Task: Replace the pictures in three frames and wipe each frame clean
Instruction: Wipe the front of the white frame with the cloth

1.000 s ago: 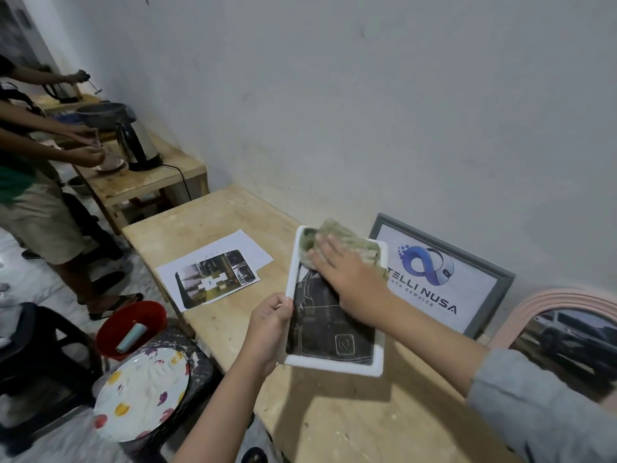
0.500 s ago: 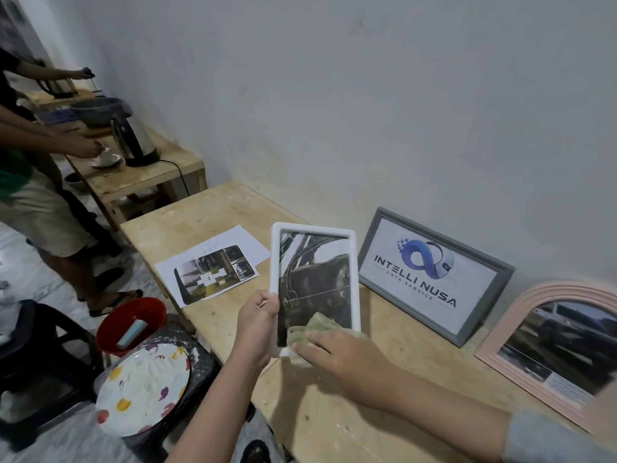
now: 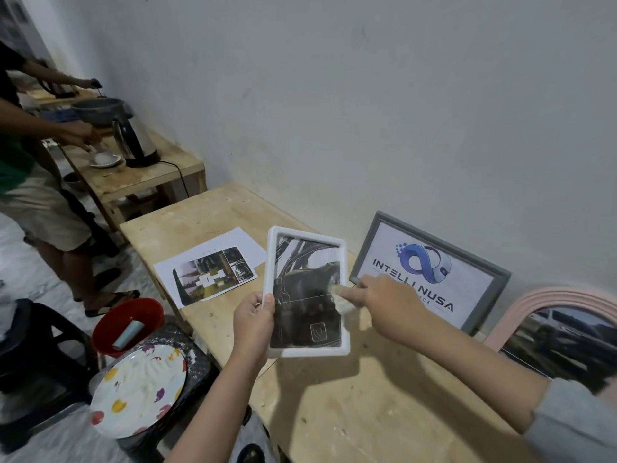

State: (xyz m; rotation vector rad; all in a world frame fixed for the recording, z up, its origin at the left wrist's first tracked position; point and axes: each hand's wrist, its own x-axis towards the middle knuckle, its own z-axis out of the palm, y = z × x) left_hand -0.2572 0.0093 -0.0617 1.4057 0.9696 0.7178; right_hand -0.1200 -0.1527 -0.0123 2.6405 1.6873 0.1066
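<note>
My left hand (image 3: 253, 320) grips the left edge of a white picture frame (image 3: 309, 352) with a dark car picture, held up above the wooden table (image 3: 350, 406). My right hand (image 3: 384, 300) presses a small greenish cloth (image 3: 339, 290) against the frame's right side, fingers curled round it. A grey frame (image 3: 500, 282) with a blue logo leans on the wall behind. A pink arched frame (image 3: 547, 295) with a car photo leans at the right. Printed picture sheets (image 3: 207, 269) lie on the table to the left.
A lower wooden side table (image 3: 147, 182) holds a kettle (image 3: 133, 142) and a saucer, with other people working there. By the table's left edge stand a red bowl (image 3: 110, 325) and a patterned plate (image 3: 137, 392) on a dark stool.
The cloth in my right hand has moved from the frame's top to its bottom, then up to the right side. The frame tilted upright from lying flatter.
</note>
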